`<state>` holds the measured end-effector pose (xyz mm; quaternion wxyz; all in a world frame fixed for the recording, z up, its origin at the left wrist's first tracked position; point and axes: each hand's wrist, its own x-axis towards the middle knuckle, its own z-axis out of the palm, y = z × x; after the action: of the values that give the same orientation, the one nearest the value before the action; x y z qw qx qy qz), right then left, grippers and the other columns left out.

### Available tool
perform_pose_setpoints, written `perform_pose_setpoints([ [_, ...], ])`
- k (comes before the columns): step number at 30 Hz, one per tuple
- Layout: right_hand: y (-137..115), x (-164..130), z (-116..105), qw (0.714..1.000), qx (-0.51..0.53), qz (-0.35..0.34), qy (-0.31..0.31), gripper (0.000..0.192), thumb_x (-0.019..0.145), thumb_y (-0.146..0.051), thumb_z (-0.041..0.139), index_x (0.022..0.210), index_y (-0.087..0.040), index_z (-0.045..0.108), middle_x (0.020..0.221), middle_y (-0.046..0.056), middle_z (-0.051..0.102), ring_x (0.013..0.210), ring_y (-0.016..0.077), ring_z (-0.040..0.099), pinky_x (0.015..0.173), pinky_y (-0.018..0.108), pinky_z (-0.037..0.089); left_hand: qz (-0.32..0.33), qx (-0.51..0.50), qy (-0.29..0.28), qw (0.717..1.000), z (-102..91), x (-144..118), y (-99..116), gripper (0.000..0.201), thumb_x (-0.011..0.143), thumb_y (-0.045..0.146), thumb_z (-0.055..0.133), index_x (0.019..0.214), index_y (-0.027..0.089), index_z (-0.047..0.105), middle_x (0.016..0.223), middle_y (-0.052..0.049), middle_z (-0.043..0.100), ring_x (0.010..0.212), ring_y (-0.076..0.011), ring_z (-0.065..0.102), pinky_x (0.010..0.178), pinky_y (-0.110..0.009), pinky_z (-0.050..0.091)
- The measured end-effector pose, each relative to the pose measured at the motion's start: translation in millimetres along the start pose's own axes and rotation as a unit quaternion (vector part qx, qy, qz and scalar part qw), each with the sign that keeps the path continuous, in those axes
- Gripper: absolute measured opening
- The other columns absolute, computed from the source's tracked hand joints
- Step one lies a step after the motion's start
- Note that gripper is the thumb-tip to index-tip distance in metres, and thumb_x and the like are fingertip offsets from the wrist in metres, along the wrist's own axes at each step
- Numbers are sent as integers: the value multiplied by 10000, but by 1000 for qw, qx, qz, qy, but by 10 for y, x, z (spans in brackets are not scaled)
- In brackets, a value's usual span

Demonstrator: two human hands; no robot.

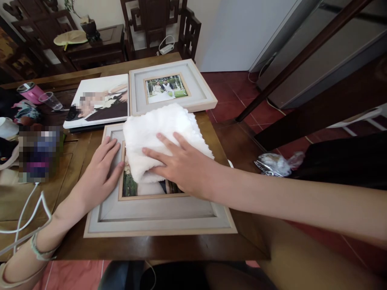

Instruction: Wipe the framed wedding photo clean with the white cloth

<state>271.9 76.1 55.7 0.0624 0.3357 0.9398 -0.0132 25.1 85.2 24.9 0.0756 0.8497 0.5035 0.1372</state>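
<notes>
A picture frame [169, 219] with a pale wide border lies flat on the table in front of me. Over the upper part of its photo is spread a fluffy white cloth [169, 119]. My right hand [181, 163] presses on the cloth, fingers spread across its top, with the thumb at its folded lower edge. The cloth and hand hide much of the photo. My left hand [101, 171] rests with fingers stretched on the frame's left border, holding nothing; a bracelet [39, 247] circles that wrist.
Behind lie another framed photo [199, 86] and a canvas print [107, 110]. On the left are a pink tumbler [30, 92], a clear plastic cup [50, 100] and a white cable [34, 205]. Dark wooden chairs [154, 24] stand beyond the table [145, 249].
</notes>
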Motion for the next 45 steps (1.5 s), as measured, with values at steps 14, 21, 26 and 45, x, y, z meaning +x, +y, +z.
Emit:
perform_pose_setpoints([
  [14,-237,-146,21,997,39,-68,-11,417,858,-150,606,1259,-264,622,1558,73,297,1378,484,240,1054,734,231,24,6,-19,1000,-27,6,-35,509,945,348,348,1423,172,356,1518,-121,343,1459,-306,210,1173,-534,246],
  [21,-214,-132,21,997,33,-64,-2,396,917,-144,526,1286,-262,607,1557,78,289,1372,489,236,1051,731,246,35,14,-17,999,-29,4,-48,515,950,346,339,1418,132,361,1503,-150,353,1460,-300,210,1177,-519,245],
  [26,-218,-125,33,997,21,-68,-10,382,932,-165,514,1292,-258,602,1565,84,259,1366,506,221,1047,741,241,43,17,-15,999,-24,2,-51,516,946,339,336,1428,155,340,1509,-136,343,1459,-302,211,1174,-530,247],
  [45,-605,-305,57,992,98,-70,47,272,957,-281,489,1098,-249,720,1490,103,408,1316,507,349,989,774,301,42,25,-27,998,-14,-21,-91,530,950,312,352,1455,160,301,1541,-136,302,1469,-305,174,1174,-540,229],
])
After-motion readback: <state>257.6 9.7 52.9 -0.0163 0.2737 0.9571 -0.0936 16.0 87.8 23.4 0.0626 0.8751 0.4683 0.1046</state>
